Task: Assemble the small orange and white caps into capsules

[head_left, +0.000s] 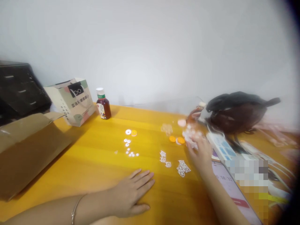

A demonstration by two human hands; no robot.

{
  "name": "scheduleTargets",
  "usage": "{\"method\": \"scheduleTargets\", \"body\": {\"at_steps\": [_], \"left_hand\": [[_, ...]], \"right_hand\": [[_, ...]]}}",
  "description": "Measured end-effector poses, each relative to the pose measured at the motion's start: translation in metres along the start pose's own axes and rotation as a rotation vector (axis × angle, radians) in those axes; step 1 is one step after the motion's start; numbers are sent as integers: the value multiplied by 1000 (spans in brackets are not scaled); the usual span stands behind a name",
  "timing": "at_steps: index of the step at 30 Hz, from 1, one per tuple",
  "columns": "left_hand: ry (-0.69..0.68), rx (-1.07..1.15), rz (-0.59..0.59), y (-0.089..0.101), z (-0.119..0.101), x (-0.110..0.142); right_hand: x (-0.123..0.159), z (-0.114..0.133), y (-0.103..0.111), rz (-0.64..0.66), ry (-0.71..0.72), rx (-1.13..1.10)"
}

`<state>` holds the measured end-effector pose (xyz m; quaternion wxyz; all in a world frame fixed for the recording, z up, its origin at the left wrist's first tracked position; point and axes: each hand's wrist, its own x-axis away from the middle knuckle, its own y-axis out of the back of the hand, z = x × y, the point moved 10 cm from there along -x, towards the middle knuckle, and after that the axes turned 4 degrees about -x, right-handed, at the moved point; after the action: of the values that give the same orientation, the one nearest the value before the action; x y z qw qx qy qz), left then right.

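Note:
My left hand [134, 194] lies flat on the yellow table, palm down, fingers stretched out and holding nothing. At the right, my right hand [202, 153] reaches over a blurred heap of small white pieces [191, 137]. Its fingertips touch or cover the heap, and motion blur hides whether they grip anything. Orange discs [172, 139] lie just left of that hand. Nearer me are white cut-out pieces with a wheel pattern [168, 164] and an overlapping cluster of similar white cut-outs [183, 168]. Several small white discs [127, 141] are scattered mid-table, beside a white ring and an orange disc [134, 133].
A cardboard box [30, 150] and a printed paper bag [78, 107] stand at the left, near a bottle of dark red drink [103, 106]. On the right are a phone [234, 190], a power strip [222, 148] and a dark bag [236, 114]. A wall rises behind.

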<state>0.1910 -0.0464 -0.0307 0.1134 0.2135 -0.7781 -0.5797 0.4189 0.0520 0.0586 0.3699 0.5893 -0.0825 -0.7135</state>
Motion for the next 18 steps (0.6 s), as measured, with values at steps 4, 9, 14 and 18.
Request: {"method": "scheduleTargets", "body": {"at_steps": [4,9,14,18], "left_hand": [[-16,8,-26,5,-1,1],[-40,4,-43,14,-5,-2],[-105,-44,-162,22,-13,-4],[-114,-74,-327,37,2,1]], "right_hand": [[34,81,-33,284,162,-273],[94,157,-71,689,384,-431],[104,155,-80,750,353,-434],[101,154,-80,759,317,-463]]}}
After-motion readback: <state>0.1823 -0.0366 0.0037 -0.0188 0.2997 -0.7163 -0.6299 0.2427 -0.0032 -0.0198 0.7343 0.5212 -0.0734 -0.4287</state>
